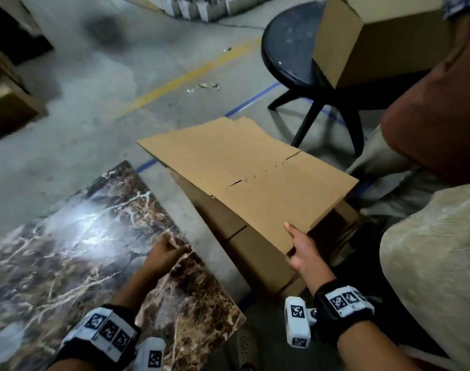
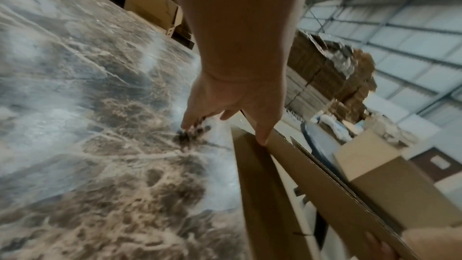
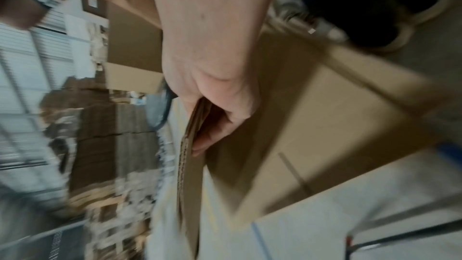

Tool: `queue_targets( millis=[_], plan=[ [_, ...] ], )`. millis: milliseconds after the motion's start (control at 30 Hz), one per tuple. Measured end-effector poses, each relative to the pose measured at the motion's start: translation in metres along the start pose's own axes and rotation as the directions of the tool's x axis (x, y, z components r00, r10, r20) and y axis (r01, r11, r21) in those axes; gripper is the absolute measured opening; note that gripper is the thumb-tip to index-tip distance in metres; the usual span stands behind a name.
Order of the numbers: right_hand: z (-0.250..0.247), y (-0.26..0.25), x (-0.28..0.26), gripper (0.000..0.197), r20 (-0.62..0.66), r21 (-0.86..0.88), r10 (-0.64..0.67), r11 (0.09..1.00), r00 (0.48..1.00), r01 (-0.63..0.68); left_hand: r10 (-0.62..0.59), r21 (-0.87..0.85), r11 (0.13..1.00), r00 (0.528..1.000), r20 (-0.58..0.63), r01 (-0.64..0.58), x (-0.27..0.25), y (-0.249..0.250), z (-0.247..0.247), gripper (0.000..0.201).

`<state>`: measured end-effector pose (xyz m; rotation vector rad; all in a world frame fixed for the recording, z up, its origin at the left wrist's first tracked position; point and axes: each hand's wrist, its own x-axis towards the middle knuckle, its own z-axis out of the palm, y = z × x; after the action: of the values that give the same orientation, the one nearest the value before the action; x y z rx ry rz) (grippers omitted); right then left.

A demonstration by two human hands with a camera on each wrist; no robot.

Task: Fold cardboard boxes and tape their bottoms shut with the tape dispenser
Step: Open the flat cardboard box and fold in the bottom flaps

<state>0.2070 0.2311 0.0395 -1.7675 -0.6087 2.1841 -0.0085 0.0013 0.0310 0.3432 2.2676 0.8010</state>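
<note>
A flattened brown cardboard box (image 1: 244, 172) is lifted off a stack of flat boxes (image 1: 258, 253) on the floor. My right hand (image 1: 300, 250) grips its near corner, thumb on top and fingers underneath; the right wrist view shows the fingers (image 3: 215, 129) curled round the board's edge (image 3: 185, 157). My left hand (image 1: 167, 250) rests with straight fingers on the marble table top (image 1: 76, 250), beside the cardboard (image 2: 325, 181); its fingertips (image 2: 190, 126) touch the marble and it holds nothing. No tape dispenser is in view.
A black round stool (image 1: 290, 54) stands at the back right with a folded box (image 1: 383, 36) on it. Another person's arm (image 1: 426, 121) and beige clothing (image 1: 431, 277) fill the right side. More boxes (image 1: 6, 103) sit at the left on the concrete floor.
</note>
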Motion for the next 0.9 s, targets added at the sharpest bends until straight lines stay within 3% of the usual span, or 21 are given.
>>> queue_targets(
  millis=[33,67,167,267,400,500,567,633,700,767,833,900],
  plan=[
    [0.009,-0.007,-0.015,0.008,0.015,0.014,-0.024,1.0,1.0,0.023,-0.036,-0.14,0.989,0.999,-0.004,0.035,-0.007,0.009,-0.005,0.018],
    [0.02,-0.013,-0.028,0.006,0.046,0.022,-0.036,0.999,0.998,0.035,-0.072,-0.272,0.96,0.997,-0.004,0.068,-0.014,0.018,-0.012,0.011],
    [0.05,-0.017,-0.074,0.01,0.16,0.07,-0.1,0.993,0.982,0.09,-0.141,-0.588,0.79,0.985,0.099,0.173,-0.029,0.041,-0.031,0.024],
    [0.076,-0.005,-0.119,0.018,0.287,0.091,-0.123,0.991,0.95,0.101,-0.042,-0.763,0.629,0.986,0.162,0.152,-0.045,0.068,-0.056,0.043],
    [0.101,0.027,-0.181,0.024,0.45,0.039,-0.157,0.987,0.879,0.157,0.036,-0.889,0.455,0.996,0.083,0.058,-0.074,0.096,-0.105,0.046],
    [0.116,0.052,-0.225,0.017,0.546,-0.005,-0.177,0.977,0.819,0.214,-0.061,-0.872,0.486,0.993,-0.101,-0.059,-0.097,0.086,-0.146,0.02],
    [0.124,0.064,-0.25,0.018,0.59,-0.147,-0.134,0.952,0.796,0.27,-0.088,-0.847,0.518,0.978,-0.189,-0.117,-0.117,0.07,-0.178,0.014],
    [0.129,0.07,-0.281,0.035,0.638,-0.451,0.009,0.815,0.77,0.364,-0.087,-0.831,0.533,0.966,-0.243,-0.161,-0.136,0.051,-0.212,0.021],
    [0.13,0.069,-0.31,0.052,0.661,-0.682,0.116,0.506,0.741,0.528,-0.073,-0.791,0.578,0.952,-0.297,-0.203,-0.153,0.034,-0.247,0.027],
    [0.139,0.066,-0.345,0.054,0.707,-0.7,0.116,0.261,0.698,0.665,-0.041,-0.749,0.609,0.932,-0.36,-0.262,-0.174,0.018,-0.286,0.013],
    [0.16,0.066,-0.375,0.051,0.794,-0.602,0.024,0.164,0.607,0.781,-0.009,-0.689,0.653,0.906,-0.422,-0.315,-0.196,0.003,-0.319,0.007],
    [0.192,0.07,-0.4,0.043,0.868,-0.481,-0.067,0.123,0.491,0.868,0.045,-0.607,0.71,0.882,-0.469,-0.358,-0.218,-0.007,-0.347,0.014]
  ],
)
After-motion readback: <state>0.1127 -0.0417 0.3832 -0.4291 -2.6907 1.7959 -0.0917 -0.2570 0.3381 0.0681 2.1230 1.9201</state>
